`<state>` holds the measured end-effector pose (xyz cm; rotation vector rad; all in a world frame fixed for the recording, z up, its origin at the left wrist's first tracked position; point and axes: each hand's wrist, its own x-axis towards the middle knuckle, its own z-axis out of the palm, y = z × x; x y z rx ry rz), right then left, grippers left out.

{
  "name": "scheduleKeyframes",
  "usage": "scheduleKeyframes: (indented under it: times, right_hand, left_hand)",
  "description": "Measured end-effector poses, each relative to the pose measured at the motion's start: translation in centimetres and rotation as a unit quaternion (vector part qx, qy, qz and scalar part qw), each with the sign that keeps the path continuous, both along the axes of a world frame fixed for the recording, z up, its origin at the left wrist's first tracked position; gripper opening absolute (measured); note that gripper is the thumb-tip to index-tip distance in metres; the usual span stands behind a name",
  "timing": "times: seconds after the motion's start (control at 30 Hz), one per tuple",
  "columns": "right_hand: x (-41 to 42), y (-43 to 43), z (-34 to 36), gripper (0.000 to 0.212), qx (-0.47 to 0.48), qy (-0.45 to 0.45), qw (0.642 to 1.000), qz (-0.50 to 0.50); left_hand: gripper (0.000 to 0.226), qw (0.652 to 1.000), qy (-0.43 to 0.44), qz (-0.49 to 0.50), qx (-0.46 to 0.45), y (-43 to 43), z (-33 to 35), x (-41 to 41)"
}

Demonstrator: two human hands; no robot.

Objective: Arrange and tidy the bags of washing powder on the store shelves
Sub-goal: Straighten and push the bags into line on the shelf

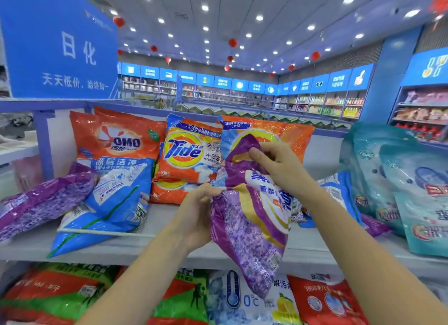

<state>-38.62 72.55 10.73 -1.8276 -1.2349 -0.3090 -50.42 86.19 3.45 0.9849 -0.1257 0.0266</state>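
At the frame's centre, both hands hold a purple washing-powder bag (252, 218) in front of the shelf (155, 242) — left hand (196, 215) gripping its side, right hand (278, 164) pinching its top.

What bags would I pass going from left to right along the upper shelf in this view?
lying purple bag → orange OMO bag → Tide bag → held purple bag → teal bags
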Motion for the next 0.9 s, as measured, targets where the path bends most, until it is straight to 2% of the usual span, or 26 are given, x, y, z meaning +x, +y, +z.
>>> scheduleKeyframes:
  times: [0.07,0.13,0.23,0.3,0.37,0.57,0.67,0.9]
  right_hand:
    - [0.4,0.1,0.2,0.035,0.057,-0.033,0.997,-0.046]
    - [0.6,-0.1,0.7,0.039,0.093,-0.046,0.992,-0.074]
    - [0.4,0.1,0.9,0.040,0.126,-0.062,0.984,-0.113]
    - [0.0,0.3,0.8,0.044,0.148,-0.066,0.979,-0.124]
    - [0.0,0.1,1.0,0.046,0.159,-0.073,0.975,-0.135]
    - [0.6,-1.7,2.5,0.051,0.137,-0.099,0.962,-0.213]
    - [1.9,-2.7,2.9,0.048,0.118,-0.134,0.952,-0.247]
    - [2.3,-2.3,4.1,0.042,0.077,-0.203,0.960,-0.178]
  left_hand:
    - [0.050,0.997,-0.044,0.056,-0.011,-0.1,-0.4,0.1]
    - [0.051,0.982,-0.095,0.160,0.022,-0.2,-1.2,0.4]
    - [0.028,0.929,-0.144,0.293,0.176,-0.7,-2.0,0.7]
    - [0.012,0.890,-0.171,0.359,0.223,-1.1,-2.0,0.8]
    - [0.013,0.862,-0.190,0.410,0.230,-1.4,-1.6,0.6]
    - [0.021,0.826,-0.174,0.499,0.198,0.1,-2.6,0.2]
    - [0.026,0.821,-0.165,0.512,0.188,1.2,-3.1,0.0]
    - [0.033,0.859,-0.143,0.450,0.196,1.6,-3.8,-0.3]
